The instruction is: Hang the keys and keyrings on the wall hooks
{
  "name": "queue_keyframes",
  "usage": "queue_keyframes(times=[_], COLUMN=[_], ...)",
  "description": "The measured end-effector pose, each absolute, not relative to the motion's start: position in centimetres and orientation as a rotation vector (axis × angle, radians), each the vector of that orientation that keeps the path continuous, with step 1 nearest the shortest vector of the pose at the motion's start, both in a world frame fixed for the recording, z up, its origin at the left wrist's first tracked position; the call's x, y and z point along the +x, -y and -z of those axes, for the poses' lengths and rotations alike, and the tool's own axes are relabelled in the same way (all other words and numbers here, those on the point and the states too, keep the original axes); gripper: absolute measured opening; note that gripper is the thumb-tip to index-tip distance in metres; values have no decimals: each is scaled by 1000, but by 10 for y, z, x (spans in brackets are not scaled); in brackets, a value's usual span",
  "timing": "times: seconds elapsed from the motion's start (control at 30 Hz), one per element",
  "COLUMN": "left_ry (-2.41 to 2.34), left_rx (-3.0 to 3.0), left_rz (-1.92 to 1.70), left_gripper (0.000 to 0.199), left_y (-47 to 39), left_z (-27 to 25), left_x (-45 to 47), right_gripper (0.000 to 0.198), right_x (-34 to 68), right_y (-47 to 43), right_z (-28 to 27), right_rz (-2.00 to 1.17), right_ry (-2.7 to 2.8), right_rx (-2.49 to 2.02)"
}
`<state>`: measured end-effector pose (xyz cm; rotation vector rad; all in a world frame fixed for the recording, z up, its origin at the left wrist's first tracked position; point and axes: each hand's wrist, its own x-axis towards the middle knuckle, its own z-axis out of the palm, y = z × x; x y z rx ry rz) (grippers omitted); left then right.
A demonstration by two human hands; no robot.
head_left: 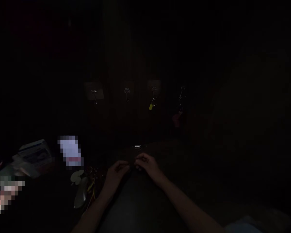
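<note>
The scene is very dark. My left hand (pixel 116 173) and my right hand (pixel 147 165) are close together in the lower middle, a small gap between their fingertips. Each hand has its fingers closed in a pinch; anything between them is too small and dim to name. Just beyond the fingertips, a small shiny object (pixel 137 146) catches the light. Left of my left forearm lie a pale rounded-lobed piece (pixel 77 177), a long smooth greyish object (pixel 80 194) and a tangle of yellowish strands (pixel 92 187).
Wall hooks (pixel 127 94) run in a row ahead. One carries a key ring with a yellow tag (pixel 150 106); dark reddish hanging items (pixel 177 119) are at the right. A box (pixel 36 152) stands at the left, near a bright pixelated rectangle (pixel 70 150).
</note>
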<state>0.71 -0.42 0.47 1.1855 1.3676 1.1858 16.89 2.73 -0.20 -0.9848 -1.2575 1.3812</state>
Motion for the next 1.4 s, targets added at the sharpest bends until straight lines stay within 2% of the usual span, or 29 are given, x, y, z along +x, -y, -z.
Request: queue_keyframes(times=[0.43,0.77,1.07,1.4], left_ry=[-1295,-1277,-1249,-1266], left_rx=[1383,1358,1325,1340], left_rz=[-1104,-1129,-1162,-1159], left_gripper=[23,32,31,27], left_y=[8,4,3,4], left_z=[0,8,9,5], left_x=[12,5,4,4], right_gripper=[19,20,17,18], right_x=[185,220,226,232], right_y=[-34,-79,-107,-132], right_z=[-28,-108,-181,-182], right_rz=[-1026,-706,-579,-450], right_ry=[1275,1140,1144,1262], right_rx=[-1074,-982,-918,-955])
